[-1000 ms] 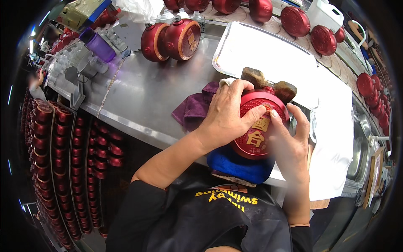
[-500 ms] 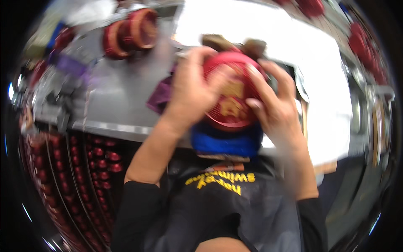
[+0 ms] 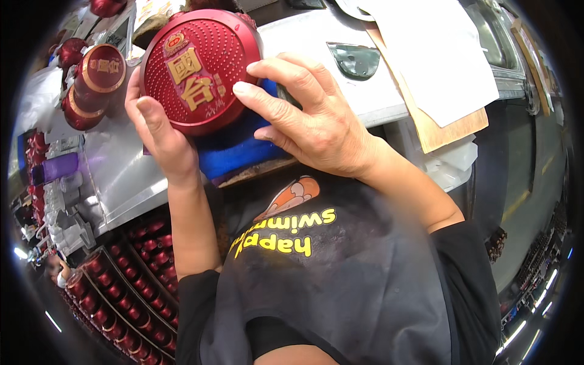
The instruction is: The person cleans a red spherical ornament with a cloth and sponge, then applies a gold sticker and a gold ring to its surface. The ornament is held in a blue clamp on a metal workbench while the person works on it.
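Along the steel worktable (image 3: pixel 121 176) in front of me, I am standing close against its edge, and its bare metal is running off to my left. Off to my right, a large white sheet (image 3: pixel 444 55) is lying on a brown board (image 3: pixel 444 131) that is sticking out past the table edge. Under the table on my left, trays of small red bottles (image 3: pixel 131 292) are sitting in packed rows. Just above the table edge, I am holding a round red flask (image 3: pixel 198 67) with gold characters and a dotted face turned up toward me. A blue cloth (image 3: pixel 234 152) is lying right beneath it on the table. My right hand (image 3: pixel 310 121) is curling around the flask's right side, fingers bent and spread, fingertips pressing on its face and rim. My left hand (image 3: pixel 159 131) is cupping the lower left rim, thumb resting on the red face, fingers wrapping behind out of sight. Near the flask's left, two more red flasks (image 3: pixel 91 85) are lying on their sides, touching each other. Further left, a purple block (image 3: pixel 58 167) is sitting near the table's edge.
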Demonstrator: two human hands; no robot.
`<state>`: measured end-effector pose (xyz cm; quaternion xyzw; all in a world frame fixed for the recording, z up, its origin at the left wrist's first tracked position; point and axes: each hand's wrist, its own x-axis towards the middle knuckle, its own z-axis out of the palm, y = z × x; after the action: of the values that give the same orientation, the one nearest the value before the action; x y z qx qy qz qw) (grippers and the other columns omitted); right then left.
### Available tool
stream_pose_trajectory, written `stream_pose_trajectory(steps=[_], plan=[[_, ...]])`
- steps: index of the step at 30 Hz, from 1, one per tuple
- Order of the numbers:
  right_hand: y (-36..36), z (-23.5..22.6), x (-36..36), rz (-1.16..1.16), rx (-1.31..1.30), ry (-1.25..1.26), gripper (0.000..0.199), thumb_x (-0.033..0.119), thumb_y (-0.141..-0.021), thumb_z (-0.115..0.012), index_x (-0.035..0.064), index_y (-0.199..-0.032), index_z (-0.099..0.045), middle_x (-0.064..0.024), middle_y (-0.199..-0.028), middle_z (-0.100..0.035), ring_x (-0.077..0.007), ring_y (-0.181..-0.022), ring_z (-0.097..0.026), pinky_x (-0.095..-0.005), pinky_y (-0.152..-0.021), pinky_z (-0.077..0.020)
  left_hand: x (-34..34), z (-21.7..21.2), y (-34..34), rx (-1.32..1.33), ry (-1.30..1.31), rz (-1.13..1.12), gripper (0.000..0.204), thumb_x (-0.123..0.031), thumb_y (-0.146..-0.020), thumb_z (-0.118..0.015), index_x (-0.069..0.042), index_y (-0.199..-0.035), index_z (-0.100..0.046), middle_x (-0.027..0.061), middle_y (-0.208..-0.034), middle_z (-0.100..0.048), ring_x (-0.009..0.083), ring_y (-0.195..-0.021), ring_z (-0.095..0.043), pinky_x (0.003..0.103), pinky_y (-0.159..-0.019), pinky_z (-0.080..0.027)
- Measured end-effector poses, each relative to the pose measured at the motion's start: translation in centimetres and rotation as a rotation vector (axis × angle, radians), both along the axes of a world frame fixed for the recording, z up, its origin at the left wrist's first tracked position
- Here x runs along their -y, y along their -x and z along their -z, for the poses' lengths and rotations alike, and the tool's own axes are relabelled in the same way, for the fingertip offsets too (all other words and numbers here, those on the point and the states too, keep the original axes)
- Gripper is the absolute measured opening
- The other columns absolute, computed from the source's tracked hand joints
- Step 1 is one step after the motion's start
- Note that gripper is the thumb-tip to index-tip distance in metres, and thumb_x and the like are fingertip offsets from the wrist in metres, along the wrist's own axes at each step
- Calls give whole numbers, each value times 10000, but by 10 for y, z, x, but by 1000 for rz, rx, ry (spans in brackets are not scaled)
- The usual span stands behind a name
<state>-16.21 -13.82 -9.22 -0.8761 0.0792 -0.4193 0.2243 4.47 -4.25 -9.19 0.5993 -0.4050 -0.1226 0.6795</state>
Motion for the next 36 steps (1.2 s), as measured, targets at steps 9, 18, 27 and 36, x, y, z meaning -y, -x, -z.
stream_pose_trajectory(steps=[9,18,27,36], plan=[[20,14,-15,39,-22,-13,569,114,-831,-793,82,-1375,-629,-136,-1392,-561,-360,-1248,-550,-457,-1040,-465,5,11,-15,83,32,28,727,-562,-1099,-360,76,-1447,-388,175,-1383,-544,214,-1262,-548,352,-1119,-414],[-6,-5,9,53,-111,-43,585,82,-885,-755,50,-1439,-568,-195,-1357,-559,-377,-1219,-561,-442,-1047,-462,6,15,-28,299,52,-136,552,-393,-1106,-483,53,-1431,-459,173,-1358,-541,223,-1238,-534,345,-1080,-421],[-31,-52,21,72,-264,-346,787,446,-979,-692,-55,-1520,-417,-272,-1429,-504,-389,-1331,-520,-454,-1107,-428,-23,-7,1,19,8,17,770,-425,-968,-707,60,-1467,-377,242,-1426,-452,340,-1302,-478,435,-1148,-353],[-31,-58,12,121,-310,-417,958,456,-844,-831,-80,-1512,-402,-277,-1409,-529,-389,-1325,-538,-450,-1106,-440,-37,-22,6,59,-157,81,1004,-446,-840,-829,19,-1527,-263,261,-1444,-405,386,-1337,-439,472,-1147,-354]])
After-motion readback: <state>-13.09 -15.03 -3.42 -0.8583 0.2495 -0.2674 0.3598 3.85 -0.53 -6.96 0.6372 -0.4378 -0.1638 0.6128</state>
